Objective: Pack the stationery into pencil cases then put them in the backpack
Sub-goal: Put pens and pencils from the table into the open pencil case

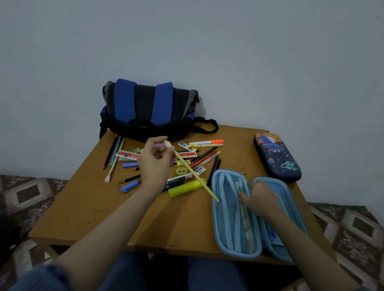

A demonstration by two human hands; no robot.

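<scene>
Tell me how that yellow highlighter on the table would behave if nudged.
The yellow highlighter looks like a stiff plastic barrel, so it probably won't bend. Its rounded body lies on the table, so a sideways push might roll it.

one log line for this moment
left hand: holds yellow pencil | right hand: touches pencils in open blue case | dark case: closed

Home room, low wooden table [117, 210], patterned carpet [352, 229]

I see the backpack [148, 109] at the worktop's [115, 226] far edge, upper centre of the frame, with loose stationery [185, 163] spread just before it. The open pencil case [214, 216] lies lower right. The closed pencil case [277, 156] sits behind it, at the far right corner.
</scene>
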